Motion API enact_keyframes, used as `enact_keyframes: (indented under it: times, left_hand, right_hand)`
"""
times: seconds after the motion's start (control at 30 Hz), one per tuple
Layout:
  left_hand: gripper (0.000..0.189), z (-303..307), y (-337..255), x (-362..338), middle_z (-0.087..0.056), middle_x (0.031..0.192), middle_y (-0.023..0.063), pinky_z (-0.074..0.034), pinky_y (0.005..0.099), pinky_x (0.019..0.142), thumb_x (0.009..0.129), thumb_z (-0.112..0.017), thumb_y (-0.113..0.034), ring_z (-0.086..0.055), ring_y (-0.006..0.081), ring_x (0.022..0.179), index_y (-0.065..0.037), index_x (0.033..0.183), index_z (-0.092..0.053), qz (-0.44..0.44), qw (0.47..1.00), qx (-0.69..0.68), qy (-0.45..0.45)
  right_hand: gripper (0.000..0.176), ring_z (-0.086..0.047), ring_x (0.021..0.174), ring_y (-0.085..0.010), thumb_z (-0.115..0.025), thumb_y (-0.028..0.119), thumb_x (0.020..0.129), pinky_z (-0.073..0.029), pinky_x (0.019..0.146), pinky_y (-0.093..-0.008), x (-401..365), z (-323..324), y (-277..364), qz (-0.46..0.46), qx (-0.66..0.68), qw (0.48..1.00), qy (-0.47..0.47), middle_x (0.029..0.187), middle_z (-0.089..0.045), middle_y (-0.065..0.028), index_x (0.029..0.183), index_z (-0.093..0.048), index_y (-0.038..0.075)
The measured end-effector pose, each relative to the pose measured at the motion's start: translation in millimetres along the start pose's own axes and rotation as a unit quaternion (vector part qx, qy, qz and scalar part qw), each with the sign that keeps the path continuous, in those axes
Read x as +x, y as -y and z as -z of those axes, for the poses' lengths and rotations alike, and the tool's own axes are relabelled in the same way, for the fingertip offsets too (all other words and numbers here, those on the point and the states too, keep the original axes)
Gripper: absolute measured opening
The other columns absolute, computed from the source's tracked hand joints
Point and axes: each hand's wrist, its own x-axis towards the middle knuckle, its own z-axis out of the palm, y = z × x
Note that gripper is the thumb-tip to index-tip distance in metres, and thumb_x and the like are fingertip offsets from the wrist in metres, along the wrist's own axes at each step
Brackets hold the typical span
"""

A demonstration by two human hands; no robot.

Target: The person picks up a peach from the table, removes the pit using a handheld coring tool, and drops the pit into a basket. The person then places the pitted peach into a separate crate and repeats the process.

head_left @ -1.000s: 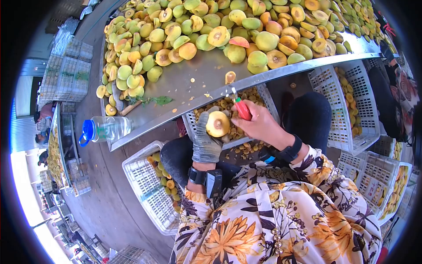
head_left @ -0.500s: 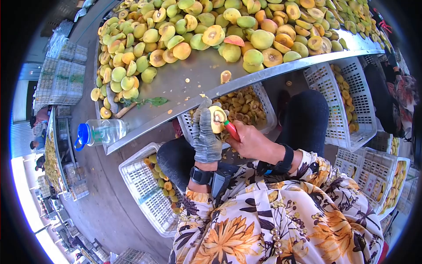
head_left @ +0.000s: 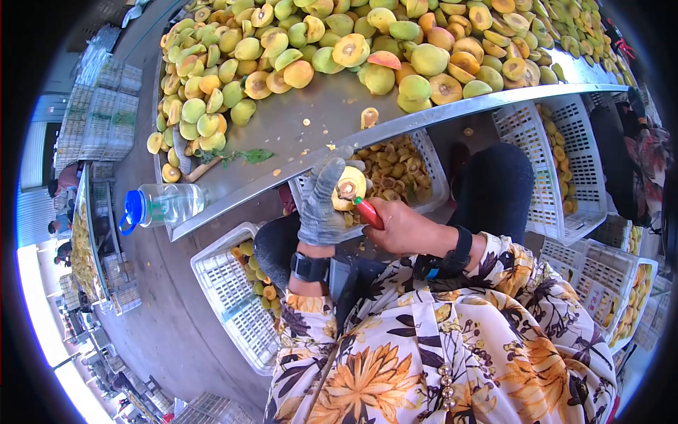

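Observation:
My left hand (head_left: 323,201), in a grey work glove, holds a halved yellow peach (head_left: 350,185) with its cut face toward my right hand. My right hand (head_left: 409,225) is bare and closed around a red-handled pitting knife (head_left: 369,213). The knife's tip is at the brown pit in the middle of the cut face; the blade itself is mostly hidden in the flesh. Below both hands stands a white crate (head_left: 439,168) with peach pieces in it. Just beyond them runs the metal edge of the sorting table (head_left: 296,145).
Halved peaches (head_left: 282,53) are heaped over the far part of the table. A water bottle (head_left: 169,203) with a blue lid stands at the left corner, near a wooden-handled tool (head_left: 203,169) and leaves. Crates (head_left: 236,311) (head_left: 551,162) of fruit flank my legs.
The left hand has tilted and moved slightly left, turning the peach's cut face more toward me. The knife's tip has shifted around the pit, and its handle has dropped a little lower.

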Motion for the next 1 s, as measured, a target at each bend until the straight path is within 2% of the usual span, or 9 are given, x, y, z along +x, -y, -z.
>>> enact_keyframes:
  times: [0.17, 0.27, 0.33, 0.6, 0.7, 0.8, 0.83, 0.9, 1.0]
  left_hand:
    - [0.021, 2.8, 15.4, -1.8, -0.062, 0.084, 0.0092, -0.055, 0.0375, 0.056, 0.082, -0.061, -0.022, -0.062, 0.0224, 0.071, -0.004, 0.092, -0.057, -0.097, 0.991, 0.029, -0.09]
    - [0.024, 4.4, 0.3, -2.0, -0.061, 0.073, 0.0101, -0.053, 0.0321, 0.054, 0.08, -0.064, -0.023, -0.061, 0.0204, 0.063, -0.001, 0.086, -0.059, 0.097, 0.995, -0.033, 0.0]
    - [0.024, 4.2, -2.8, 0.7, -0.061, 0.073, 0.0104, -0.053, 0.031, 0.054, 0.08, -0.064, -0.024, -0.061, 0.0202, 0.062, -0.001, 0.086, -0.06, 0.083, 0.996, -0.005, 0.021]
    - [0.028, 5.7, 0.5, 2.1, -0.063, 0.073, 0.0106, -0.051, 0.0284, 0.051, 0.081, -0.063, -0.027, -0.06, 0.0186, 0.057, 0.001, 0.083, -0.061, -0.021, 0.994, 0.1, 0.024]
    - [0.027, 2.7, -2.3, 5.7, -0.062, 0.07, 0.0092, -0.051, 0.0275, 0.05, 0.081, -0.063, -0.026, -0.06, 0.0177, 0.055, 0.001, 0.082, -0.061, 0.011, 0.999, 0.046, 0.023]
    - [0.029, 3.5, -3.4, 11.3, -0.062, 0.069, 0.0125, -0.052, 0.0315, 0.046, 0.079, -0.064, -0.028, -0.06, 0.0211, 0.053, 0.0, 0.084, -0.059, 0.049, 0.998, 0.024, 0.006]
    - [0.03, 3.9, -0.3, 9.6, -0.062, 0.069, 0.0118, -0.052, 0.0308, 0.045, 0.079, -0.064, -0.029, -0.06, 0.0205, 0.053, 0.0, 0.084, -0.059, -0.012, 0.998, 0.063, -0.017]
    - [0.03, 1.0, 4.5, 7.1, -0.062, 0.068, 0.0111, -0.052, 0.0302, 0.045, 0.079, -0.065, -0.03, -0.06, 0.0199, 0.053, 0.0, 0.084, -0.06, -0.075, 0.991, 0.1, -0.043]
    - [0.028, -3.1, 5.0, 7.2, -0.061, 0.065, 0.0094, -0.052, 0.0287, 0.045, 0.079, -0.065, -0.028, -0.06, 0.019, 0.053, -0.001, 0.083, -0.06, -0.12, 0.982, 0.132, -0.066]
  right_hand:
    - [0.015, -0.054, 0.044, -0.0193, -0.053, 0.007, 0.077, -0.041, 0.043, -0.0317, -5.2, -1.8, 2.6, -0.012, 0.032, 0.999, 0.042, 0.056, -0.051, -0.0113, 0.088, -0.045, 0.001]
    - [0.014, -0.051, 0.04, -0.0162, -0.051, 0.006, 0.077, -0.039, 0.039, -0.0291, -2.9, -8.4, -14.9, 0.024, 0.044, 0.998, 0.048, 0.054, -0.049, -0.0082, 0.088, -0.043, 0.001]
    - [0.013, -0.049, 0.038, -0.0145, -0.05, 0.005, 0.078, -0.038, 0.037, -0.0279, -1.9, -10.3, -20.9, 0.086, 0.018, 0.996, 0.028, 0.054, -0.048, -0.0063, 0.088, -0.043, 0.002]
    - [0.012, -0.045, 0.036, -0.0114, -0.047, 0.0, 0.077, -0.036, 0.033, -0.0254, 0.3, 2.5, -0.3, -0.124, 0.293, 0.928, 0.194, 0.053, -0.045, -0.0024, 0.088, -0.042, 0.003]
    - [0.012, -0.043, 0.036, -0.0098, -0.046, 0.001, 0.079, -0.035, 0.032, -0.0246, -0.6, -9.3, 1.4, -0.022, 0.089, 0.992, 0.088, 0.053, -0.044, -0.0017, 0.09, -0.041, 0.004]
    - [0.014, -0.039, 0.036, -0.008, -0.045, 0.002, 0.081, -0.032, 0.032, -0.0236, -2.3, -14.6, 8.4, -0.035, 0.185, 0.978, 0.086, 0.054, -0.043, -0.0017, 0.094, -0.041, 0.003]
    - [0.014, -0.039, 0.036, -0.008, -0.045, 0.002, 0.081, -0.032, 0.032, -0.0236, -2.5, -12.5, 12.8, -0.035, 0.181, 0.979, 0.091, 0.054, -0.043, -0.0017, 0.094, -0.041, 0.003]
    - [0.014, -0.035, 0.037, -0.0066, -0.046, 0.003, 0.082, -0.032, 0.031, -0.0234, -4.7, -6.2, 22.5, -0.163, 0.4, 0.882, 0.188, 0.056, -0.041, -0.0024, 0.095, -0.042, 0.004]
    - [0.013, -0.033, 0.037, -0.0057, -0.046, 0.003, 0.083, -0.03, 0.032, -0.022, -2.7, -0.1, 18.7, -0.195, 0.462, 0.832, 0.237, 0.057, -0.039, -0.0018, 0.096, -0.043, 0.005]
